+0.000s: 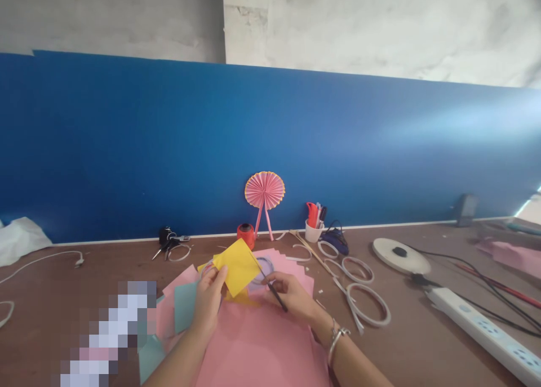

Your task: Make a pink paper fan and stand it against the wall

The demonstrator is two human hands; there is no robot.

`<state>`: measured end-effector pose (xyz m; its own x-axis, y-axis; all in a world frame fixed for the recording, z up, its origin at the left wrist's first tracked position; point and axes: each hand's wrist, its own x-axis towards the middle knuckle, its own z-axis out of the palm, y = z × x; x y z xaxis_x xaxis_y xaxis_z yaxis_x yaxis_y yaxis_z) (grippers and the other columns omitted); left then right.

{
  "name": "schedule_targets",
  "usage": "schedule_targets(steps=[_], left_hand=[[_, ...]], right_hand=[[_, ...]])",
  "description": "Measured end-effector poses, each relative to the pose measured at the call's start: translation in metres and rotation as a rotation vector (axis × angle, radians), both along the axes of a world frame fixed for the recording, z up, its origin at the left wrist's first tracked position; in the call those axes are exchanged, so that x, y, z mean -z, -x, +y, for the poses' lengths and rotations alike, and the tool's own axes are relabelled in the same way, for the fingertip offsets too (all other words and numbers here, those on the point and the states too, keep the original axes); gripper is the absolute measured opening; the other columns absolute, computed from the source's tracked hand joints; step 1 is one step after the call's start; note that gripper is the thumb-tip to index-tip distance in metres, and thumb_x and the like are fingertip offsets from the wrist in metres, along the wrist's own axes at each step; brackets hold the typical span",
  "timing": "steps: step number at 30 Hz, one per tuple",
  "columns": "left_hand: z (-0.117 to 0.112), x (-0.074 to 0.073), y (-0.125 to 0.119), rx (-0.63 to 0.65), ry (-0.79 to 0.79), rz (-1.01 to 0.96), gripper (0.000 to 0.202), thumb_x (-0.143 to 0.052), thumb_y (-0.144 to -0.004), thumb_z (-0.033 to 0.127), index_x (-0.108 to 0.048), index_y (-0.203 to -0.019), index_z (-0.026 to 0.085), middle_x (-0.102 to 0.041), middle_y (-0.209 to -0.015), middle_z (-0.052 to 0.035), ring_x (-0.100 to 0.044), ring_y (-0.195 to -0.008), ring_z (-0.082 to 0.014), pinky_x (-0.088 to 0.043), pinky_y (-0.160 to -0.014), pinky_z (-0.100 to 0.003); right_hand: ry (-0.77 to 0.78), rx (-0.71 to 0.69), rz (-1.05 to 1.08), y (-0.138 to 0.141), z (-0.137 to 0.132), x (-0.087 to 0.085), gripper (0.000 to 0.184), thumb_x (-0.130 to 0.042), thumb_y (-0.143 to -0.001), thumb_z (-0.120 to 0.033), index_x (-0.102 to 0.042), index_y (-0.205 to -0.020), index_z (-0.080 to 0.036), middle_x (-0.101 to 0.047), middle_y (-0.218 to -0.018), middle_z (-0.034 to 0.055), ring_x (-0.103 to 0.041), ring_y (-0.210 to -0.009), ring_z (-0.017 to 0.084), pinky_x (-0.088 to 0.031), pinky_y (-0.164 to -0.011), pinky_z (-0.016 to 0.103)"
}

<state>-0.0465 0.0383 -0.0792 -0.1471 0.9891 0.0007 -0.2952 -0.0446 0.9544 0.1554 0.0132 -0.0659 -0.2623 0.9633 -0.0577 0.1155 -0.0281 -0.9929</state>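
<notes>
My left hand [212,288] pinches a yellow sheet of paper [237,267] by its left corner, holding it tilted above the pink paper. In my right hand [291,294] is a slim black tool [276,296], its thin tip along the sheet's right edge. Whether it is a pen or a blade I cannot tell. Beneath both hands lies a stack of pink paper [262,347], with more yellow paper [243,298] on it. Blue-green paper [185,307] lies to the left, partly behind my left wrist. A coil of pale strips [265,266] shows behind the yellow sheet.
A pink pleated paper fan [265,191] leans on the blue partition [127,150], beside a red tape roll [245,236]. Nearby are keys [169,239], a cup of pens [313,231] and rolled paper strips [368,305]. A power strip [477,328] and a round white base [401,254] lie right.
</notes>
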Motion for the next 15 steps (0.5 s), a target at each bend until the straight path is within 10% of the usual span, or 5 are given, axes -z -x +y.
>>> schedule_targets(steps=[15], left_hand=[[-0.0025,-0.0026,-0.0029,0.012,0.01,-0.011,0.045,-0.074,-0.062,0.049,-0.07,-0.09,0.014,-0.071,-0.084,-0.0071,-0.065,-0.073,-0.0234,-0.046,-0.058,-0.028]], right_hand=[[0.006,-0.002,0.014,-0.0003,0.0011,0.0042,0.045,-0.074,-0.065,-0.048,-0.062,-0.092,-0.015,-0.052,-0.057,-0.0052,-0.038,-0.044,0.006,-0.029,-0.042,0.02]])
